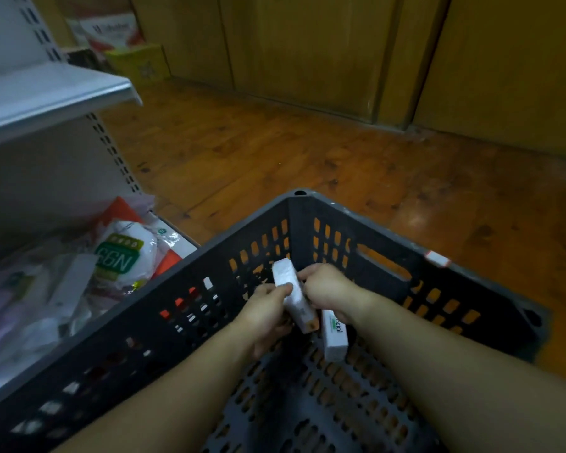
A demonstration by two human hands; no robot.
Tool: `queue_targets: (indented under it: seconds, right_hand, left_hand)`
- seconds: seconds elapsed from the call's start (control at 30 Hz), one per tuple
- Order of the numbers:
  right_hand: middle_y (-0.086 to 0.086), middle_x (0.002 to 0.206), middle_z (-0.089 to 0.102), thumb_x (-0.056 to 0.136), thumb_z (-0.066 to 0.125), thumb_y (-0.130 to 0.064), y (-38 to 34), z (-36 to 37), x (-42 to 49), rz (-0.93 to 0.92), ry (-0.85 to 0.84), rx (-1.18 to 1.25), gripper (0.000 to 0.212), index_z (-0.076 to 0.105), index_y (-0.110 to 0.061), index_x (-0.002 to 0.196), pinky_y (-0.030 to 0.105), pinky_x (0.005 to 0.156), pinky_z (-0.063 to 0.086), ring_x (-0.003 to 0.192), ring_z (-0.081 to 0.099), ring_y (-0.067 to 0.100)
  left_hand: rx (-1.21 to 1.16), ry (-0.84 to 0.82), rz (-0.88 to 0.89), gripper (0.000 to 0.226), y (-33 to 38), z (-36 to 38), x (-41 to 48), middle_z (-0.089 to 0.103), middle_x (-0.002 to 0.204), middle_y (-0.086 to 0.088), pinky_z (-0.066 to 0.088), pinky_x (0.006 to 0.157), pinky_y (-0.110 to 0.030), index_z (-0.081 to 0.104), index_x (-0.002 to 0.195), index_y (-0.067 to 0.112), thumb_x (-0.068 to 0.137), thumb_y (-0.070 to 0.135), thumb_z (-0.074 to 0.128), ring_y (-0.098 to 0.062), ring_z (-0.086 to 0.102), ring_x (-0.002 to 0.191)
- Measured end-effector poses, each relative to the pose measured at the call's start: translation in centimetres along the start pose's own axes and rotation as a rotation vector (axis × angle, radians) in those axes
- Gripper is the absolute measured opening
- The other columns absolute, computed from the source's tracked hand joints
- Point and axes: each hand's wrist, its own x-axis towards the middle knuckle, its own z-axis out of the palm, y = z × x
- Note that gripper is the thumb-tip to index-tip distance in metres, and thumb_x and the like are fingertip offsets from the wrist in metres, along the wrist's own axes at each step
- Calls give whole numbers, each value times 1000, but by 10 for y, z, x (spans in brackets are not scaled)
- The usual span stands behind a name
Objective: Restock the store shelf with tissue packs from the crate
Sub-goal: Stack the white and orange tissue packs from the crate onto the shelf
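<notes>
Both of my hands are down inside the crate [183,273], close together, and they meet on one white tissue pack [290,289]. My left hand [265,310] grips it from the left, with the thumb laid across its face. My right hand [327,286] closes on it from the right, fingers curled against its far edge. This pack is tilted, its upper end pointing toward the far corner of the crate and its lower end, which has an orange patch, sitting between my wrists.

Just beside it, under my right wrist, is a second tissue pack [334,338], white with green print. It reaches down to the perforated crate floor. I cannot tell whether my right hand touches it. Both of my forearms come in over the near side of the crate.

That crate is dark grey plastic with slotted walls and a handle cutout in its right wall. It sits on a wooden floor [307,158].

To the left stands a white metal store shelf [53,89] with slotted uprights. On the level below it lie bagged goods, among them a white packet marked N99 [125,256] in green.

Beyond the shelf, near its far end, are a yellow box [138,63] and a red and white box [111,27]. Brown cartons [307,44] line the back.
</notes>
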Motion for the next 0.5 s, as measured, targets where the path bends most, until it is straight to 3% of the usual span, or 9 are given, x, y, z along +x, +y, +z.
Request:
queue_targets:
  seconds: [0.07,0.17,0.23,0.37,0.5]
  right_hand:
    - [6,96,66,88,47,-6,-11,9,-14,-55,15,16,26,65,-12,106,34,76,55,86,63,20]
    - [5,113,63,91,50,-13,-31,30,-40,-204,58,-26,33,58,-18,123,21,69,48,95,60,17]
    - [2,111,59,94,47,-13,-40,46,-53,-326,131,-125,33,58,-21,124,16,63,39,94,55,14]
    - [-3,110,41,91,54,-21,-65,80,-81,-510,232,-213,30,58,-30,120,21,95,32,118,40,18]
    - [-11,123,30,92,54,-39,-100,105,-120,-584,167,-168,45,42,-36,135,17,90,28,113,35,5]
  left_hand:
    - [60,77,109,34,2,-10,-21,64,104,-15,54,65,-35,44,115,13,89,27,60,-28,67,87]
    - [44,135,188,32,9,-35,-54,64,99,-14,56,82,-47,45,101,16,82,24,69,-30,67,90]
    - [6,142,237,34,14,-51,-73,66,99,-16,55,84,-50,48,102,15,78,19,71,-30,68,90]
    - [-6,192,364,52,20,-96,-116,71,97,-15,53,86,-52,56,110,7,59,16,60,-30,69,89]
    - [-64,311,488,38,23,-145,-168,70,96,-12,53,88,-48,56,105,17,67,9,56,-28,68,89]
